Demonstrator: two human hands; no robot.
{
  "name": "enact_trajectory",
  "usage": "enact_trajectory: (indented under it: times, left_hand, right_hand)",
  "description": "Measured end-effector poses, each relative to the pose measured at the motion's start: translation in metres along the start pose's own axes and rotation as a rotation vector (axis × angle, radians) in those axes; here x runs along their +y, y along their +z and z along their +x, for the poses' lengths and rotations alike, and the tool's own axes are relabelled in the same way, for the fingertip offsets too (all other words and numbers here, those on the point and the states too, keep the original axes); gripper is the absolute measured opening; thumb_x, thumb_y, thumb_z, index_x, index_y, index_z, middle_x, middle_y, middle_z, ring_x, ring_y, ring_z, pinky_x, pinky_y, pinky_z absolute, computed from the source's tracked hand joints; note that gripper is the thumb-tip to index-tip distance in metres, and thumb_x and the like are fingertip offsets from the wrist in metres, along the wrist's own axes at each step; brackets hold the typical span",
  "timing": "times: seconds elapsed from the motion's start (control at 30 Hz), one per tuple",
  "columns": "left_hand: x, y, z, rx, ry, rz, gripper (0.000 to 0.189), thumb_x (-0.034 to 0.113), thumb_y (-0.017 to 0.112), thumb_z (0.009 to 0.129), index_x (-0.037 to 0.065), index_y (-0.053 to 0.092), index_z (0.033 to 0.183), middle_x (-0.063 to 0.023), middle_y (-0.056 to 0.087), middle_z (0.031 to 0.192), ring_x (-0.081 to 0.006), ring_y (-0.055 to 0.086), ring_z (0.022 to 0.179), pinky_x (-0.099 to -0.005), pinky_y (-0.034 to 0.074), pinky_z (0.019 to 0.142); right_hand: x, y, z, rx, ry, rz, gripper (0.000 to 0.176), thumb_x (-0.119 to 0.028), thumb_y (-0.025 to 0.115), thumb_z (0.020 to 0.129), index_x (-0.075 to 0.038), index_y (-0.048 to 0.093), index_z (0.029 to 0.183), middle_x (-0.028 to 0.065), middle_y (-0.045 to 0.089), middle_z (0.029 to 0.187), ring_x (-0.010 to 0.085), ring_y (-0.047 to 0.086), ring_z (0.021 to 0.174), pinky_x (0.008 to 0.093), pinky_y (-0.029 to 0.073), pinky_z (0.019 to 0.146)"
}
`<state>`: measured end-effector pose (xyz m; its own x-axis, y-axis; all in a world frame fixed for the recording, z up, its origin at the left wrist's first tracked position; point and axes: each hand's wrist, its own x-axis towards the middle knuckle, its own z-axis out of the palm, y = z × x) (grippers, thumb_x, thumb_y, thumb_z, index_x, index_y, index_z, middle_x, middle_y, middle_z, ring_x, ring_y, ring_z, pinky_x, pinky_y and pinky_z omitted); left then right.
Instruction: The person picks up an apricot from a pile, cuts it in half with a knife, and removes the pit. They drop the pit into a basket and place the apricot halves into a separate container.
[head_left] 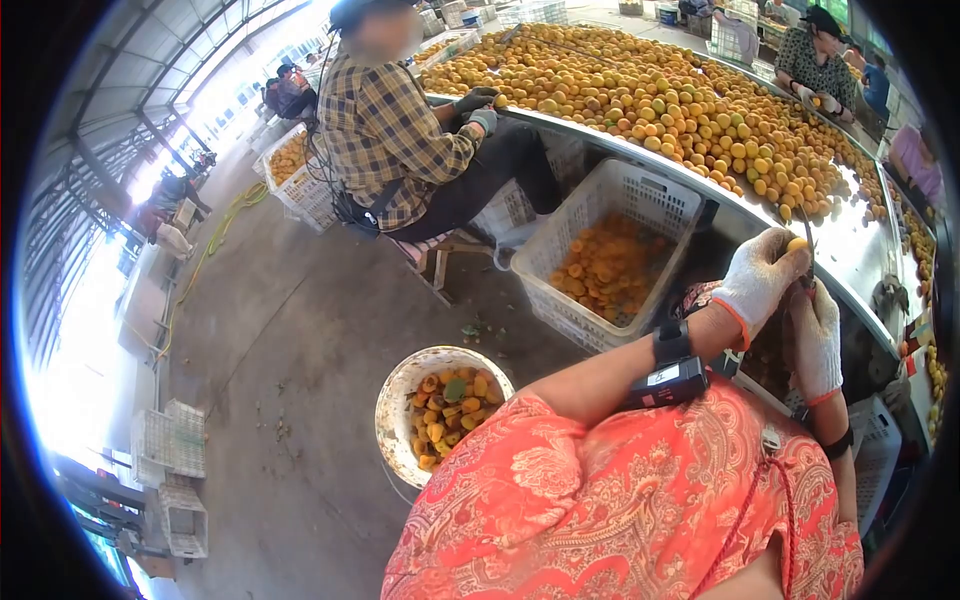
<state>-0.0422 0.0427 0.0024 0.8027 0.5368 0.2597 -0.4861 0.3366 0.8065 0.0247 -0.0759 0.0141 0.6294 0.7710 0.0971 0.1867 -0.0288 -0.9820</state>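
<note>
Just above the tabletop's near edge (846,296), a small orange fruit (796,244) is sitting at the fingertips of the left hand (755,280). By its look it is probably weighing little and feeling firm outside with softer flesh beneath, so hard squeezing would be risking a bruise; its round skin may be turning slippery once juice is wetting it. Its rounded sides are offering the best hold, with the fingers keeping clear of the tool's edge. The fruit is lying at the ends of the left fingers, which are pinching it, its upper side showing. Right beside it, a slim dark tool (808,232) is standing nearly upright; the right hand (818,335) is apparently gripping its lower end, though the exact closure of those fingers is partly hiding. Both hands are wearing pale gloves. Beyond them, a broad heap of fruit (640,95) is covering much of the tabletop. Below, a white crate (597,318) is holding orange pieces, and a round bucket (392,425) is holding darker ones. A co-worker (385,130) is sitting farther along.
</note>
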Motion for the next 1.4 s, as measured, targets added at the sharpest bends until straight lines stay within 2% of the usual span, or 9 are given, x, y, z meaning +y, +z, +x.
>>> enact_trajectory:
  times: [0.13, 0.23, 0.3, 0.43, 0.57, 0.7, 1.07, 1.33, 1.4]
  left_hand:
    - [-0.002, 0.000, -0.001, -0.015, -0.024, -0.002, 0.019, 0.014, 0.064, 0.096, 0.001, 0.062, 0.111, -0.0011, 0.062, 0.092, -0.0074, 0.056, 0.082, -0.0224, 0.046, 0.071]
    - [0.003, 0.005, -0.008, 0.020, -0.026, 0.002, 0.024, 0.011, 0.064, 0.094, 0.001, 0.059, 0.116, -0.0024, 0.062, 0.096, -0.0075, 0.055, 0.083, -0.0225, 0.046, 0.072]
    - [0.004, 0.008, -0.008, 0.057, -0.015, -0.008, 0.027, 0.009, 0.064, 0.093, 0.001, 0.058, 0.118, -0.0033, 0.061, 0.098, -0.0076, 0.055, 0.084, -0.0227, 0.046, 0.073]
    - [-0.004, 0.006, -0.004, -0.044, 0.043, 0.097, 0.031, 0.006, 0.063, 0.091, -0.001, 0.056, 0.120, -0.0057, 0.061, 0.100, -0.0099, 0.055, 0.089, -0.0252, 0.048, 0.079]
    - [-0.009, 0.006, 0.000, -0.058, 0.047, 0.208, 0.031, 0.005, 0.063, 0.090, -0.001, 0.056, 0.119, -0.0064, 0.061, 0.100, -0.0115, 0.056, 0.092, -0.0274, 0.048, 0.084]
    - [-0.013, 0.005, 0.003, -0.066, 0.052, 0.229, 0.030, 0.005, 0.063, 0.090, -0.001, 0.056, 0.119, -0.0066, 0.061, 0.101, -0.0116, 0.056, 0.093, -0.0275, 0.049, 0.084]
    - [-0.013, 0.004, 0.002, -0.039, -0.031, 0.222, 0.031, 0.009, 0.064, 0.090, 0.000, 0.057, 0.119, -0.0053, 0.061, 0.098, -0.0109, 0.057, 0.087, -0.0266, 0.050, 0.077]
    - [-0.018, -0.002, 0.009, -0.062, 0.017, 0.257, 0.029, 0.008, 0.066, 0.090, 0.001, 0.059, 0.117, -0.0050, 0.062, 0.095, -0.0102, 0.057, 0.086, -0.0264, 0.050, 0.076]
    - [-0.017, -0.003, 0.011, -0.076, 0.033, 0.252, 0.029, 0.008, 0.066, 0.089, 0.001, 0.059, 0.117, -0.0049, 0.062, 0.095, -0.0099, 0.057, 0.085, -0.0259, 0.050, 0.075]
  right_hand:
    - [0.007, -0.003, -0.001, -0.006, -0.009, -0.024, 0.019, -0.022, 0.050, 0.103, -0.005, 0.061, 0.100, -0.0083, 0.049, 0.072, -0.0004, 0.039, 0.060, 0.0191, 0.027, 0.050]
    - [0.011, -0.002, -0.001, 0.016, -0.016, 0.003, 0.017, -0.022, 0.049, 0.104, -0.011, 0.057, 0.095, -0.0103, 0.046, 0.069, -0.0022, 0.038, 0.052, 0.0173, 0.026, 0.044]
    - [0.012, -0.006, -0.001, -0.016, -0.029, -0.012, 0.016, -0.021, 0.049, 0.104, -0.009, 0.057, 0.097, -0.0101, 0.047, 0.070, -0.0023, 0.039, 0.054, 0.0170, 0.027, 0.046]
    - [0.020, -0.009, -0.001, 0.010, -0.073, 0.073, 0.016, -0.020, 0.049, 0.104, -0.008, 0.057, 0.099, -0.0098, 0.049, 0.073, -0.0026, 0.039, 0.057, 0.0166, 0.028, 0.047]
    - [0.020, -0.012, -0.001, -0.036, -0.065, 0.102, 0.017, -0.017, 0.047, 0.104, -0.004, 0.058, 0.107, -0.0059, 0.055, 0.085, -0.0005, 0.047, 0.069, 0.0169, 0.037, 0.058]
    - [0.021, -0.017, 0.000, -0.066, -0.046, 0.103, 0.020, -0.015, 0.047, 0.104, -0.001, 0.058, 0.114, -0.0025, 0.059, 0.096, 0.0028, 0.053, 0.083, 0.0197, 0.044, 0.072]
    - [0.031, -0.022, 0.004, -0.095, -0.037, 0.118, 0.019, -0.014, 0.049, 0.103, -0.001, 0.058, 0.113, -0.0018, 0.060, 0.097, 0.0038, 0.054, 0.085, 0.0202, 0.045, 0.074]
    - [0.032, -0.024, 0.006, -0.091, -0.023, 0.137, 0.019, -0.015, 0.050, 0.103, -0.001, 0.058, 0.113, -0.0020, 0.060, 0.098, 0.0036, 0.054, 0.087, 0.0202, 0.045, 0.076]
    - [0.034, -0.024, 0.008, -0.077, -0.052, 0.126, 0.020, -0.013, 0.049, 0.103, 0.000, 0.060, 0.113, -0.0002, 0.061, 0.097, 0.0059, 0.055, 0.088, 0.0223, 0.047, 0.080]
